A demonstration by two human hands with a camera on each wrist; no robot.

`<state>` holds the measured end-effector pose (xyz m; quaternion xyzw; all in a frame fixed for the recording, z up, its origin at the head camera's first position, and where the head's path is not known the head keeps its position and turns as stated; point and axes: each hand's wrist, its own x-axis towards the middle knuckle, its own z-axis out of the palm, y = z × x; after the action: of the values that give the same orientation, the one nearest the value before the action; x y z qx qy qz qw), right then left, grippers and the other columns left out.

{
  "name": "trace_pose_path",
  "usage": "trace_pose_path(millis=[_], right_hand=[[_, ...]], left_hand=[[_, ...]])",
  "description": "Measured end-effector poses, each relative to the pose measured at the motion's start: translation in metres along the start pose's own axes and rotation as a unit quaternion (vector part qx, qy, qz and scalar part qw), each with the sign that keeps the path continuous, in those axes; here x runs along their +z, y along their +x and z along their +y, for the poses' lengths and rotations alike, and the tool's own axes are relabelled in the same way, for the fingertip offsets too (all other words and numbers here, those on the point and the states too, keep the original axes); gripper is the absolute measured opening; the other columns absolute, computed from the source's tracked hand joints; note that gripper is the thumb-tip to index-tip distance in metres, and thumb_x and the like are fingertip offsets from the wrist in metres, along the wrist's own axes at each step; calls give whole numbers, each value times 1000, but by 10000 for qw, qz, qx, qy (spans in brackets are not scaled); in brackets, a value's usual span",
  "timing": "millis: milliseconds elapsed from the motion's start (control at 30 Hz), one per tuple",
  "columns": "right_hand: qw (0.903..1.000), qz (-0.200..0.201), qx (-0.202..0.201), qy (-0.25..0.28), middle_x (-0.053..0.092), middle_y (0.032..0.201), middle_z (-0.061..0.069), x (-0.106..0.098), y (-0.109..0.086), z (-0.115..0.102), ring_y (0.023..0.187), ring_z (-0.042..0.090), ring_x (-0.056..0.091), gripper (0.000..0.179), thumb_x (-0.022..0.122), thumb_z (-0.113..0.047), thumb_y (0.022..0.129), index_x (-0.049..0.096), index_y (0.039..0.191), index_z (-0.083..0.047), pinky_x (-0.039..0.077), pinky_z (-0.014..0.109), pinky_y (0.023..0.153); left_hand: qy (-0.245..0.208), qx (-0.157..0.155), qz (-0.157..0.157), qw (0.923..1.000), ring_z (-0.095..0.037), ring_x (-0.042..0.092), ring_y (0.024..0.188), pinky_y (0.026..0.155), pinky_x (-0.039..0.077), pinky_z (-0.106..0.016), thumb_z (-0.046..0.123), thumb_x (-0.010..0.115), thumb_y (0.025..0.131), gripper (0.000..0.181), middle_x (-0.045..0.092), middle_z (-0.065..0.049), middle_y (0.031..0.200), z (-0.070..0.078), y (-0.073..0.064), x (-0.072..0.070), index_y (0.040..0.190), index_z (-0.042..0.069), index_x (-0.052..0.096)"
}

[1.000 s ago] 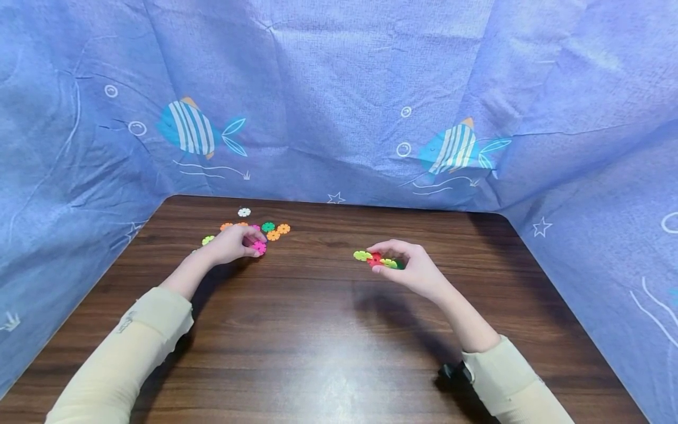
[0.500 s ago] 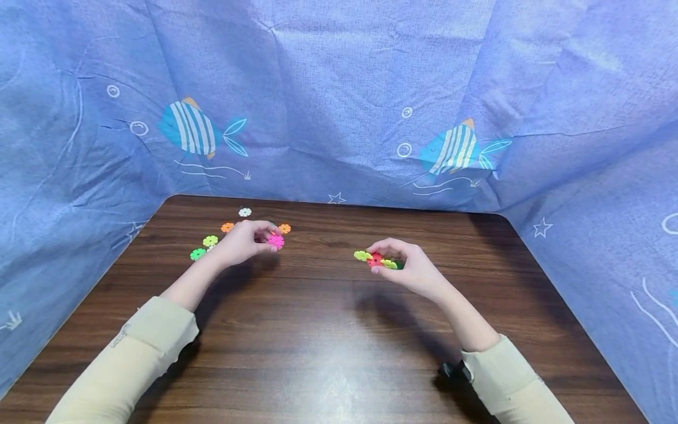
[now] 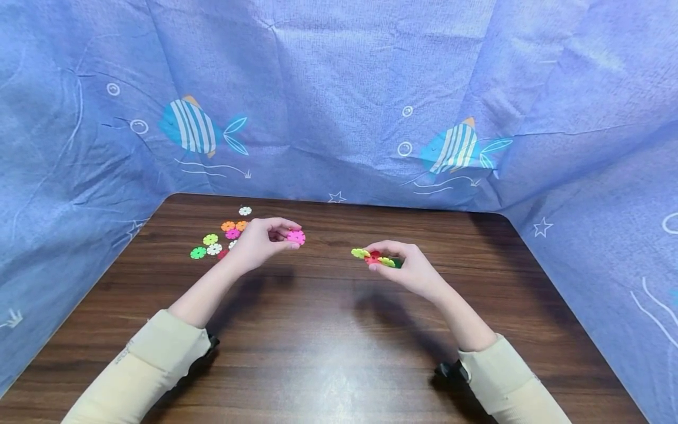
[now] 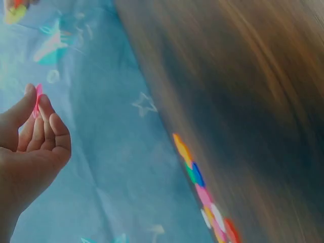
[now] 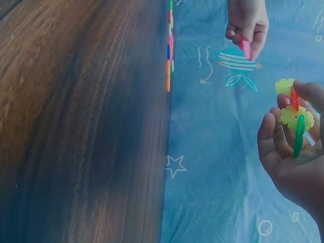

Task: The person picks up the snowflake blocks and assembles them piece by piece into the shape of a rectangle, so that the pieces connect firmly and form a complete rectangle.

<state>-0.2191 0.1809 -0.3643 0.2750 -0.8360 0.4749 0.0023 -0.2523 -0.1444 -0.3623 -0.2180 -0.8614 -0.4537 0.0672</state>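
Note:
My left hand [image 3: 258,244] pinches a pink notched disc [image 3: 296,237] between thumb and fingertips, above the table. In the left wrist view the pink disc [image 4: 38,97] appears edge-on. My right hand [image 3: 418,272] grips a chain of interlocked discs; its thumb and fingers hold the red disc [image 3: 373,257]. One yellow-green disc [image 3: 359,253] sticks out on the left, and a second one [image 3: 386,262] sits right of the red. A green disc [image 5: 299,135] joins the chain's end on the palm side, mostly hidden from the head view. A gap separates the pink disc from the chain.
Several loose discs lie at the table's back left, among them a white one [image 3: 245,211], an orange one [image 3: 228,226] and a bright green one [image 3: 198,252]. My left hand hides part of them. A blue fish-patterned curtain [image 3: 328,118] surrounds the wooden table [image 3: 328,335].
My left hand has moved right, away from the loose discs, carrying the pink disc toward the chain. The right hand has stayed almost still with its chain.

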Motion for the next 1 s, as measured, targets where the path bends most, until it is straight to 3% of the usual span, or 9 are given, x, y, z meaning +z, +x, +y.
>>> trace_pose_path(millis=[200,467,733,1000], right_hand=[[9999,89,51,68,69,99,1,4,1,-7,88,11,62,28,71,-12,84,68,112,-14,51,22,76],[9998,163,-102,71,69,98,8,5,-1,-43,85,8,61,27,70,-3,83,67,110,-3,51,21,74],[9996,48,-251,-118,69,97,6,7,-1,-47,86,11,60,27,70,-5,84,67,110,-4,51,23,75],[9992,-163,-361,-100,69,93,6,9,0,-48,82,15,61,27,70,-3,83,67,110,-4,51,24,71]], left_hand=[[-330,-136,294,9989,-13,65,77,65,51,-22,17,80,75,34,72,-7,88,21,-4,12,106,8,71],[-660,-271,201,9972,-15,62,75,63,51,-28,23,81,75,36,71,-1,84,44,-9,28,108,14,71],[-857,-356,-46,9957,-15,61,77,65,52,-30,29,78,77,38,70,-1,87,53,-12,41,111,13,70],[-937,-169,-79,9954,-15,61,74,64,52,-28,23,79,77,34,70,0,84,56,-14,48,108,15,71]])
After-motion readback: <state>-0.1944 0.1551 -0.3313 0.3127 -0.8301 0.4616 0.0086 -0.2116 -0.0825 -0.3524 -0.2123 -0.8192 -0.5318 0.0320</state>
